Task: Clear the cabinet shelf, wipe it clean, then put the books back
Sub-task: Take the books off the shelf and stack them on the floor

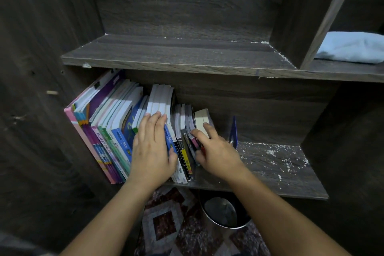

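From where I stand, the books (pixel 116 131) are packed upright, leaning a little, at the 9 o'clock end of the lower shelf (pixel 270 164), so I'd say the clearing has hardly begun. The left hand (pixel 152 143) lies flat over the glossy spines in the middle of the row, fingers straight, pressing rather than gripping. The right hand (pixel 216 151) is curled round the last few thin volumes, index finger over the top of a small cream-edged one and thumb low on the spines, a pinch as far as I can tell. To do this well, I'd take a modest stack between both palms, squeezing from either side so the slick paperback covers don't fan out, and steady the rest of the row as it comes away. A thin blue bookend (pixel 233 131) stands just at 3 o'clock of the right hand. The bare board beyond it is dark, rough wood-grain laminate speckled with white flecks, which look dry and loose enough to wipe away. A soft, folded pale blue cloth (pixel 351 48) waits at 2 o'clock in the next compartment. A round bin (pixel 224 212) sits at 6 o'clock on a patterned rug (pixel 166 224).
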The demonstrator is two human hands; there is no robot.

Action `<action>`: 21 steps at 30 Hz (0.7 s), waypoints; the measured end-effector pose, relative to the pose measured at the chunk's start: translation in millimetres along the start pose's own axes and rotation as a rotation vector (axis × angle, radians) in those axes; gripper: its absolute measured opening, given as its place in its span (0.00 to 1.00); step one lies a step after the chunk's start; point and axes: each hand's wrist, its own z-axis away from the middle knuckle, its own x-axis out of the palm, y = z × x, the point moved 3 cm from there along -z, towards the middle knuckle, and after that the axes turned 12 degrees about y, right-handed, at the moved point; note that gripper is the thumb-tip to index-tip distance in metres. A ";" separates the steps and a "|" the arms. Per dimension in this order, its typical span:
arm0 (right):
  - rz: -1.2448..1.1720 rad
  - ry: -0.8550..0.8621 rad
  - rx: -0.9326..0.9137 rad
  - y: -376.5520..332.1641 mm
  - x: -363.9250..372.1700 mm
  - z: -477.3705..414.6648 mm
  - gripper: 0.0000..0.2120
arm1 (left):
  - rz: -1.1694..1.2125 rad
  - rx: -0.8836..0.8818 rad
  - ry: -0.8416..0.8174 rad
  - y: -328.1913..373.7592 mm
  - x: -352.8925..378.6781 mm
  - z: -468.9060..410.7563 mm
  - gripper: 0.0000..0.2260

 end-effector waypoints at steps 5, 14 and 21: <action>0.006 0.022 0.001 -5.0 13.1 -7.9 0.24 | 0.004 0.016 -0.012 -2.3 -2.8 0.0 0.39; 0.121 0.305 0.036 31.4 -11.1 14.3 0.22 | -0.073 0.074 0.123 4.6 -1.1 2.0 0.34; 0.093 0.135 0.539 61.3 -26.2 13.1 0.19 | -0.058 0.290 0.069 52.9 25.7 9.0 0.18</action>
